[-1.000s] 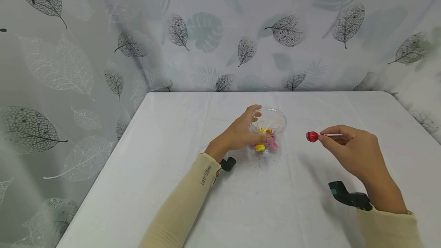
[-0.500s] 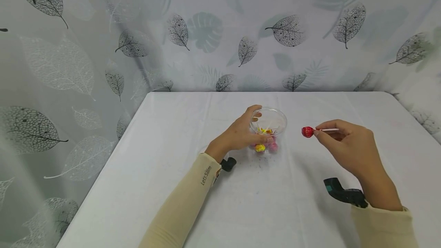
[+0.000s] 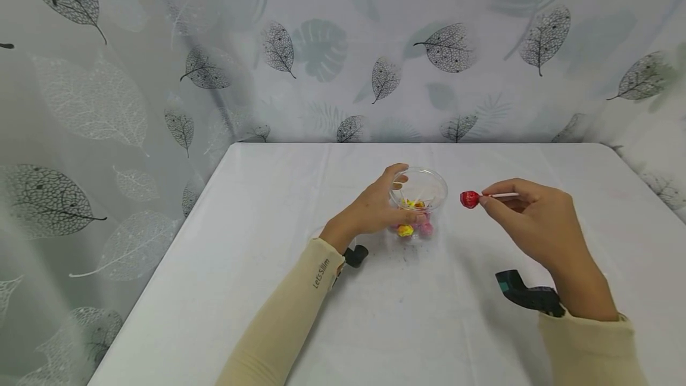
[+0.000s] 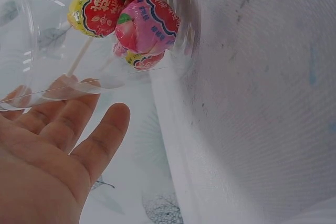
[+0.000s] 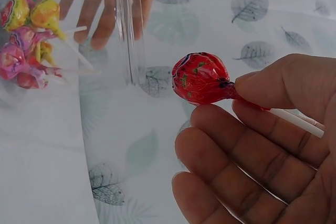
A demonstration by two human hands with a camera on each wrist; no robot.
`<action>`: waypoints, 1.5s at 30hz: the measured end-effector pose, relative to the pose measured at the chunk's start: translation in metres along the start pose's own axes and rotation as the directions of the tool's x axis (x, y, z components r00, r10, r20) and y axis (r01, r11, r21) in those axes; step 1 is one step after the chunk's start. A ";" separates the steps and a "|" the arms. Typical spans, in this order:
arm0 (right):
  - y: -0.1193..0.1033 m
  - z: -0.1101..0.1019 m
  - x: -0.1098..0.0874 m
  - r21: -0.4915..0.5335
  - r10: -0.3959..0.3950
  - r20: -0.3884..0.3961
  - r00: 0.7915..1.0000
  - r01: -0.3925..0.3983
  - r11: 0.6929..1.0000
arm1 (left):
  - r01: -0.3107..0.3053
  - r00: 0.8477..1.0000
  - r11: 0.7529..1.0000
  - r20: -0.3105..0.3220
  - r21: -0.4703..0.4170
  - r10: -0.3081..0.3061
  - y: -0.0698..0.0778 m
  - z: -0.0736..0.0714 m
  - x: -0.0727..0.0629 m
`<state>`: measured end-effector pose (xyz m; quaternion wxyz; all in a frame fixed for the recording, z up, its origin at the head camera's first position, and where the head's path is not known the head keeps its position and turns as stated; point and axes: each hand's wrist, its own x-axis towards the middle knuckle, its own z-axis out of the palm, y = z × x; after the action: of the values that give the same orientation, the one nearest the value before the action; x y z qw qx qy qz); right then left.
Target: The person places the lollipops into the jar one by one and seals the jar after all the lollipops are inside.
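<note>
A clear plastic jar (image 3: 444,196) stands on the table, its round mouth facing up. My left hand (image 3: 368,207) grips its left side, thumb at the front and fingers behind. Inside are several wrapped lollipops (image 5: 31,40), yellow, pink and red, their white sticks showing in the right wrist view. Just right of the jar, my right hand (image 3: 538,219) pinches a red-wrapped lollipop (image 3: 469,199) between thumb and forefinger. The pinch is right behind the candy ball, which points left toward the jar, while the white stick runs back into the palm.
A white cloth covers the table (image 3: 375,320). Leaf-printed curtains (image 3: 321,46) hang along its back and left sides. Black wrist cameras (image 3: 527,296) are strapped at both wrists, below the hands.
My right hand has carried the red lollipop left and slightly up in the view, closer to the jar. The left hand and the jar have stayed in place.
</note>
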<state>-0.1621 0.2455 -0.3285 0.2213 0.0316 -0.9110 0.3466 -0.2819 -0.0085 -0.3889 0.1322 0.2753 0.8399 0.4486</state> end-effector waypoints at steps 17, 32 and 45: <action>-0.014 0.002 0.011 0.005 -0.073 -0.005 0.997 0.073 0.997 | -0.003 1.000 1.000 0.003 0.013 0.003 0.000 0.000 0.000; -0.017 0.008 0.015 0.096 -0.089 -0.003 0.996 0.089 0.991 | 0.004 1.000 1.000 -0.001 -0.022 -0.004 0.001 0.000 0.000; -0.023 0.013 0.014 0.161 -0.119 -0.039 0.992 0.124 0.979 | -0.016 1.000 0.999 -0.004 -0.030 0.016 -0.001 0.002 0.002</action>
<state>-0.1749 0.2212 -0.3174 0.2518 0.1003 -0.8726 0.4063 -0.2830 -0.0066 -0.3902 0.1311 0.2790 0.8312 0.4626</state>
